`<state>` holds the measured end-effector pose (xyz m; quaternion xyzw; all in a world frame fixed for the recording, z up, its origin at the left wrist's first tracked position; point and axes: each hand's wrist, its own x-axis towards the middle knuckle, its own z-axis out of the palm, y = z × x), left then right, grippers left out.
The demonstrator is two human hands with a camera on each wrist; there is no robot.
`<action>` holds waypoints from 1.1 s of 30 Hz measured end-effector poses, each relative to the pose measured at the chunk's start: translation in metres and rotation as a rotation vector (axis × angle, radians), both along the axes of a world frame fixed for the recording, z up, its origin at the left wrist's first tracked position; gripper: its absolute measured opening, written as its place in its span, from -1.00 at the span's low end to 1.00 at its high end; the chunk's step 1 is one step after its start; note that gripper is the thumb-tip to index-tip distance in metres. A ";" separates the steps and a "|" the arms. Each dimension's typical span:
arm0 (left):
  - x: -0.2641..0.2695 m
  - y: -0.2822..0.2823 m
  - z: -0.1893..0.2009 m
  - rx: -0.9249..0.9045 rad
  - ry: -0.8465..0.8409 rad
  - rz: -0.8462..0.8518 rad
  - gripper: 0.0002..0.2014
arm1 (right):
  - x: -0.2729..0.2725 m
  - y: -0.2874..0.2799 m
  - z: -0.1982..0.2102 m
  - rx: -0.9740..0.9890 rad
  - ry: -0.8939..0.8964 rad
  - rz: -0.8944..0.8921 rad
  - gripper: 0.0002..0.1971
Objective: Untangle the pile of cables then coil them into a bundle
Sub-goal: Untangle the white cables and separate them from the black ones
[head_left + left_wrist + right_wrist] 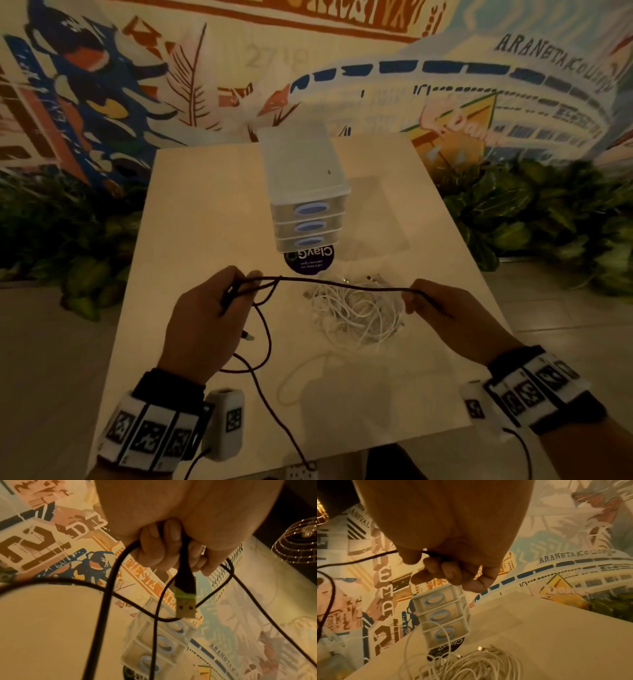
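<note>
While the left hand [205,318] grips the black USB cable [342,285] near its plug and the right hand [442,318] pinches it, the span runs left-right above the white cable pile [356,315]; slack hangs nearer left.

We see a pale table [191,212] in dim, warm light. Behind the table stands a painted mural wall [445,78]; green foliage [534,212] lines the wall's foot on both sides, with tiled floor [565,325] beside the table.
</note>
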<state>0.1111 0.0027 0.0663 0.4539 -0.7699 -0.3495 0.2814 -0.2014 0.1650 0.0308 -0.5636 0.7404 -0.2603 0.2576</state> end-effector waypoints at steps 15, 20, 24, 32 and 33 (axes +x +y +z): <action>-0.060 0.078 -0.031 0.034 -0.422 -0.528 -0.65 | 0.049 -0.025 0.087 -0.245 -0.502 0.137 -0.81; -0.061 0.097 -0.039 -0.044 -0.481 -0.561 -0.67 | 0.056 -0.013 0.101 -0.382 -0.606 0.059 -0.93; -0.045 0.097 -0.028 0.023 -0.431 -0.514 -0.74 | 0.047 -0.003 0.099 -0.354 -0.567 0.038 -0.80; -0.010 0.080 0.026 0.109 -0.060 -0.315 -0.49 | -0.048 0.022 -0.012 0.064 0.023 -0.170 -0.84; -0.009 0.080 0.033 0.101 0.003 -0.298 -0.60 | -0.054 0.030 -0.028 0.160 -0.029 -0.170 -0.88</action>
